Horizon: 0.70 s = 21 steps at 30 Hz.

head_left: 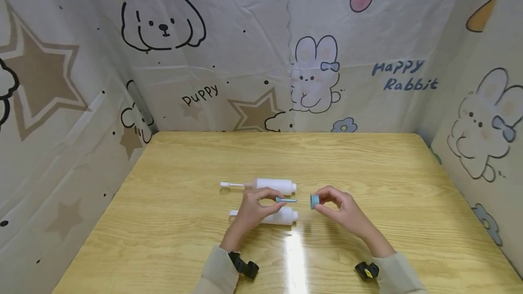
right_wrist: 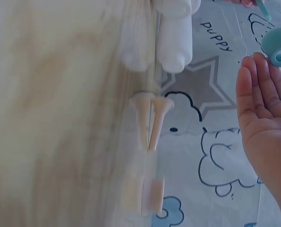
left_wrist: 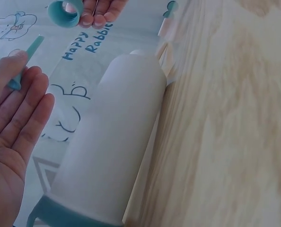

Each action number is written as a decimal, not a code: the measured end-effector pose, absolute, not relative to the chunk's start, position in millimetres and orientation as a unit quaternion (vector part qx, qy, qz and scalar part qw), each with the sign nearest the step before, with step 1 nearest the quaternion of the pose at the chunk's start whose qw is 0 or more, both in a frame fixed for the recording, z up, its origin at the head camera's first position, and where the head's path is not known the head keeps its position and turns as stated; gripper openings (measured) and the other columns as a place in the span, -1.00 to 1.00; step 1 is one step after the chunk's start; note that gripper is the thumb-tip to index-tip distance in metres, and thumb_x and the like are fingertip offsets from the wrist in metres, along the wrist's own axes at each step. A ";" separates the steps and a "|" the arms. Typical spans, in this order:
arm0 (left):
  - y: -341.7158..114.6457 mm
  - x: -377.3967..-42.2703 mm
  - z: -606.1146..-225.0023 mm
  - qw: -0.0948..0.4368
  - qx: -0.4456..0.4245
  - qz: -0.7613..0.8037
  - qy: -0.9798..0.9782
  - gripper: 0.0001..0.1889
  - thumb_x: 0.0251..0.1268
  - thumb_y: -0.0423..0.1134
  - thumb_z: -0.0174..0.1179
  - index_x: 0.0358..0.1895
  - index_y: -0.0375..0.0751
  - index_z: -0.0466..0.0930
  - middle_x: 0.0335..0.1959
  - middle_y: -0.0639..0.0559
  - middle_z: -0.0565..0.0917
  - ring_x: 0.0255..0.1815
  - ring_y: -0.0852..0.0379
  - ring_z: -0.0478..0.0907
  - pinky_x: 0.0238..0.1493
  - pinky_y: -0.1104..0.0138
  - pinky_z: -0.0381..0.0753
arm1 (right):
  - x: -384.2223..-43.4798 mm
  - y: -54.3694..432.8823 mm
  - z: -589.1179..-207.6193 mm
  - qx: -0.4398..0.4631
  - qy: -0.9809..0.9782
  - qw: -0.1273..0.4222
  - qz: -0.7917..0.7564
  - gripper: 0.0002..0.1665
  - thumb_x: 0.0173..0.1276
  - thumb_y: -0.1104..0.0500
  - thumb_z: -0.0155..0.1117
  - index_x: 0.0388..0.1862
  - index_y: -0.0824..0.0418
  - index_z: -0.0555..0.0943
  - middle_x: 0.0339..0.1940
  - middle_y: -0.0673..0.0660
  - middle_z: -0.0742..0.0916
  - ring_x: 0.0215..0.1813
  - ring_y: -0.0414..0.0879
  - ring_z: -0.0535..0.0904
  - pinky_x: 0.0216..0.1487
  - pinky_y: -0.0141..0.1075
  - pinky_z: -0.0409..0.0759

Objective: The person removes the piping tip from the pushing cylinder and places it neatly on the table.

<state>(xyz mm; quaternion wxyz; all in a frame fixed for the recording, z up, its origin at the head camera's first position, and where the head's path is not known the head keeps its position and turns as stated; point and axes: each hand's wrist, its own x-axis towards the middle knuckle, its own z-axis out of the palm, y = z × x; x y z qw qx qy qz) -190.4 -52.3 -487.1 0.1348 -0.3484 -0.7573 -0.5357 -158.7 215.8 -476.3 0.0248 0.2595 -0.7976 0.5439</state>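
My left hand (head_left: pixel 254 208) pinches a slim teal tapered nozzle (head_left: pixel 291 200) with a flared end between thumb and forefinger, its thin tip pointing right. Facing it, my right hand (head_left: pixel 345 210) holds a short teal ring-shaped cap (head_left: pixel 314 202) by its rim; its hollow opening shows in the left wrist view. A small gap separates the two teal parts. Under them lie two white bottles, the far bottle (head_left: pixel 274 186) and the near bottle (head_left: pixel 282 216), necks to the right. The left wrist view shows a teal collar (left_wrist: pixel 74 213) at the near bottle's base.
A pale pink flared nozzle (right_wrist: pixel 159 123) and a pink ring (right_wrist: pixel 154 194) stand on the table in the right wrist view. From the far bottle's base a white stem (head_left: pixel 230 184) sticks out leftward. Printed cloth (head_left: pixel 245 58) hangs around the wooden table (head_left: pixel 184 158).
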 end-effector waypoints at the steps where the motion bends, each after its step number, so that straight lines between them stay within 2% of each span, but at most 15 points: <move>1: -51.2 -189.9 -487.1 0.130 -0.343 -0.536 -0.760 -0.92 0.13 -0.38 0.40 -0.30 -0.21 0.73 -0.36 -0.07 0.79 -0.34 0.10 0.71 -0.23 0.21 0.76 | -158.0 218.4 -476.4 0.258 -0.798 0.027 0.544 -0.80 0.39 0.32 0.23 -0.02 0.22 0.58 -0.19 0.01 0.70 -0.12 -0.29 0.60 -0.03 -0.38 0.65; 8: -42.6 -187.3 -488.1 0.115 -0.327 -0.534 -0.771 -0.90 0.14 -0.33 0.40 -0.27 -0.18 0.74 -0.36 -0.03 0.78 -0.33 0.17 0.70 -0.23 0.17 0.75 | -153.3 234.7 -477.7 0.243 -0.808 0.036 0.535 -0.76 0.37 0.39 0.21 -0.02 0.22 0.58 -0.18 0.02 0.70 -0.12 -0.38 0.58 -0.02 -0.41 0.63; 13: -34.7 -186.9 -488.4 0.103 -0.331 -0.538 -0.769 -0.88 0.15 -0.35 0.39 -0.24 -0.25 0.74 -0.35 -0.07 0.78 -0.32 0.12 0.71 -0.20 0.16 0.75 | -149.8 242.9 -477.1 0.239 -0.812 0.040 0.531 -0.73 0.36 0.42 0.20 0.00 0.22 0.57 -0.17 0.00 0.70 -0.11 -0.39 0.58 0.00 -0.42 0.62; 18: -25.3 -186.2 -488.8 0.090 -0.331 -0.538 -0.770 -0.89 0.16 -0.32 0.39 -0.24 -0.23 0.74 -0.32 -0.06 0.79 -0.30 0.15 0.71 -0.16 0.29 0.74 | -146.9 251.3 -476.3 0.235 -0.816 0.048 0.526 -0.73 0.35 0.43 0.20 -0.01 0.23 0.57 -0.18 -0.03 0.69 -0.12 -0.38 0.59 0.00 -0.45 0.62; 21: -19.4 -186.6 -490.2 0.095 -0.338 -0.536 -0.767 -0.90 0.17 -0.32 0.39 -0.25 -0.19 0.74 -0.30 -0.06 0.79 -0.30 0.18 0.71 -0.17 0.30 0.75 | -145.1 257.0 -476.2 0.233 -0.818 0.052 0.524 -0.73 0.35 0.43 0.20 -0.01 0.24 0.56 -0.19 -0.05 0.69 -0.12 -0.38 0.59 -0.01 -0.46 0.62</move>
